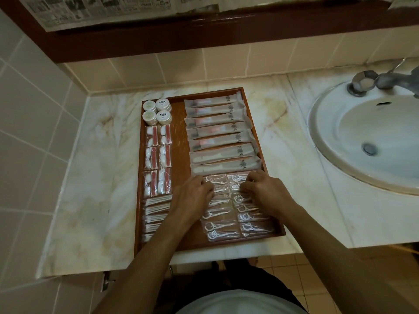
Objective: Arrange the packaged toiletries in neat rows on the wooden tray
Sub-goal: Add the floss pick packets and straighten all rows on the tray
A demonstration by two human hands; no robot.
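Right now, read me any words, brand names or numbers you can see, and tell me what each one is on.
Nothing can be read.
Newspaper sheets along the top: print too small and blurred.
Long sachets on the wooden tray: a dark emblem, no readable letters.
Round lidded pots: the same emblem, unreadable.

We see a pale marble counter point(95, 177) w/ tan veining, set against a tiled wall. Lying directly on it: a wooden tray point(179, 123), long axis running front to back, its near edge approx. at the counter's front lip. To the right, a white oval sink point(335, 141) is set into the counter, w/ a metal tap point(371, 83) at its far rim. The tray in turn bears packaged toiletries point(221, 141) in rows; these rest on the tray, not the counter. We note bare marble on the tray's left and right sides.
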